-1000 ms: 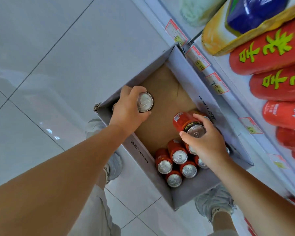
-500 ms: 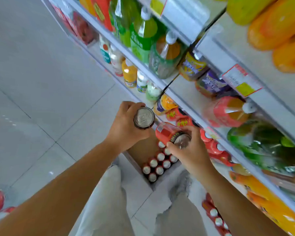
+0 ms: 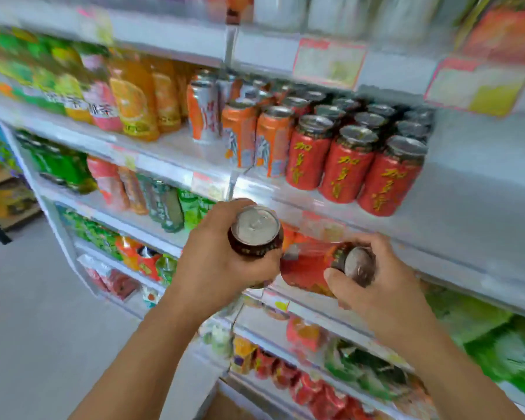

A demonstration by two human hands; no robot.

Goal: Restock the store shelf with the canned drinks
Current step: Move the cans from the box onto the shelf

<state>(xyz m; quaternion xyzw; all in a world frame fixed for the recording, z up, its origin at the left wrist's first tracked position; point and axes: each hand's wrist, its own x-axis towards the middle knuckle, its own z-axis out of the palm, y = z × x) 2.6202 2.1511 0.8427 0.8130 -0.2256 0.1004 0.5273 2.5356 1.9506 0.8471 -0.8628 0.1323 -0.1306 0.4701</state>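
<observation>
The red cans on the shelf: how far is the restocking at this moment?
Done: several rows of red cans already stand on the shelf, beside the orange cans. In hand: the left hand grips a first can upright, the right hand grips a second can lying tilted, both below that shelf. Left: neither is placed yet; bare shelf shows to the right of the red rows.
</observation>
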